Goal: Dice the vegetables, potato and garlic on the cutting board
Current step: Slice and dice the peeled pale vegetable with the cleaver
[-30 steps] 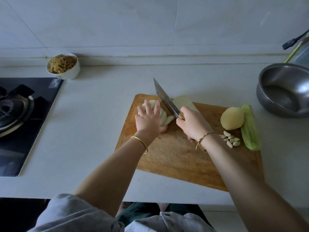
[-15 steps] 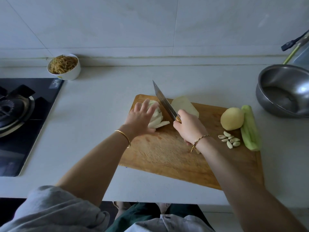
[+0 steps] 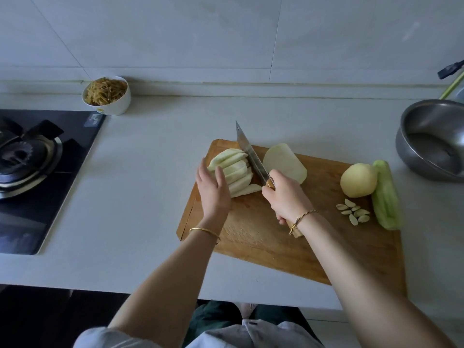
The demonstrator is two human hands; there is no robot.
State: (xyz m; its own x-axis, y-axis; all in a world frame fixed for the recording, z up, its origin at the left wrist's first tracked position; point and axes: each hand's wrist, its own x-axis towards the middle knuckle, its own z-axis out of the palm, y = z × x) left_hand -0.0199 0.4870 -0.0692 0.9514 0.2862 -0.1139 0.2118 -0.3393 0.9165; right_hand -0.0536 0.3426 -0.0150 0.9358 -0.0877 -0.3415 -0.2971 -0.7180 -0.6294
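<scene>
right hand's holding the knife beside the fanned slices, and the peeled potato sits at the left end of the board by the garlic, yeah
Not quite. The head view shows the potato at the right end of the cutting board, by the garlic. The right hand does hold the knife beside the slices.

- Black glass gas hob [image 3: 45, 172]: set into white countertop [image 3: 140, 197], cut off by left frame edge.
- Burner [image 3: 17, 156]: on hob's left part, black pan supports, steel ring around it.
- White round bowl [image 3: 118, 105]: just beyond hob's far right corner, close to grey tiled wall [image 3: 175, 33]; heaped with brownish-yellow shredded strips [image 3: 105, 91].
- Stainless steel bowl [image 3: 411, 136]: far right of hob, across countertop, partly out of frame.
- Dark handle [image 3: 450, 71], pale green rod [image 3: 452, 87]: far right of hob, nearer wall, at frame edge; kind unclear.
</scene>
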